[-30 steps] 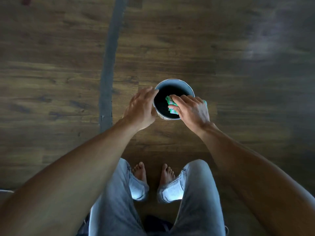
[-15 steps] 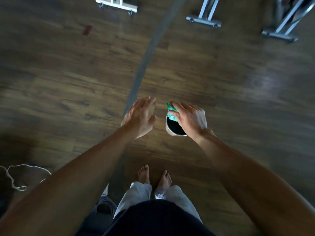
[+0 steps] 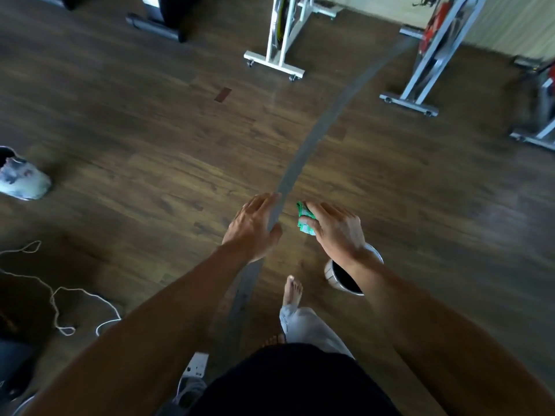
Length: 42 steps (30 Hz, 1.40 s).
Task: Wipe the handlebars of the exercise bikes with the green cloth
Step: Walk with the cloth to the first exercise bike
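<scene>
1. Shoe (image 3: 22, 178) at the 9 o'clock edge, lying on the wood floor (image 3: 135, 139), blurred.
2. White cord (image 3: 54, 298) trails in loops at 8 o'clock.
3. White box (image 3: 196, 366) at 6 o'clock, just left of the person's dark shirt.
4. Left hand (image 3: 252, 228) held out over the floor, fingers straight and close together, pointing to 12, holding nothing. It overlaps a grey strip (image 3: 303, 151) that curves from 6 o'clock up toward 1.
5. White bike (image 3: 280, 34) at 12 o'clock; only the frame and foot show.
6. Bare foot (image 3: 293, 291) at centre-low, toes to 12.
7. Cloth (image 3: 304, 219), green and bunched, sits under the right hand's fingertips, in the air just right of the strip.
8. Right hand (image 3: 336, 229) grips the cloth with curled fingers.
9. Metal bucket (image 3: 341, 276) on the floor at 5 o'clock from the cloth, partly hidden by the right wrist; dark inside.
10. Grey bike (image 3: 426, 55) with red parts at 1 o'clock; another bike foot (image 3: 537, 136) at 3. Handlebars out of view.
</scene>
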{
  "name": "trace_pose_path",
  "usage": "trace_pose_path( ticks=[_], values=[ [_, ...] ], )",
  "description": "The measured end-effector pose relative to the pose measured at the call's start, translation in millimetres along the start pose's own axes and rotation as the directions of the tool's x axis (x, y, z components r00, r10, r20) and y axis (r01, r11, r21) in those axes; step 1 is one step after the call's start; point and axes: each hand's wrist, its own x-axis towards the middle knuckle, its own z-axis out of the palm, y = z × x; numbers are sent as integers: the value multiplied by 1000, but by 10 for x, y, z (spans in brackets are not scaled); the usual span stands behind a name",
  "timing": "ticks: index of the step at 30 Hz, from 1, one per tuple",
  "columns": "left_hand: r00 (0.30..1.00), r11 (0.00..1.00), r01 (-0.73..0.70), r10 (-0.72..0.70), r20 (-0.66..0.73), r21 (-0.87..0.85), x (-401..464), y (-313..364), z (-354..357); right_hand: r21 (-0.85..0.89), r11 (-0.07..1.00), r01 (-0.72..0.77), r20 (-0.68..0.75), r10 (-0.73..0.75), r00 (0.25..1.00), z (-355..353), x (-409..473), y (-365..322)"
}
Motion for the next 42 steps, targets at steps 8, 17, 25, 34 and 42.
trace_pose_path(
  ticks=[8,17,25,34,42],
  values=[
    [991,992,130,-130,-35,1,672,-637,-442,33,999,42,116,-46,992,666,969,44],
    [948,952,306,-304,-92,8,1403,-1316,-916,121,970,212,204,-234,951,1428,2300,97],
    [949,956,290,-293,-113,-38,2407,-2012,-1377,121,972,200,275,-226,935,2199,3283,29],
    [961,961,274,-272,-55,29,3466,-2861,-2198,89,988,124,413,-150,898,2852,4596,-299],
    [938,938,346,-346,14,1,4300,-3349,-2566,144,986,82,453,-139,881,3544,5484,-240]
  ],
)
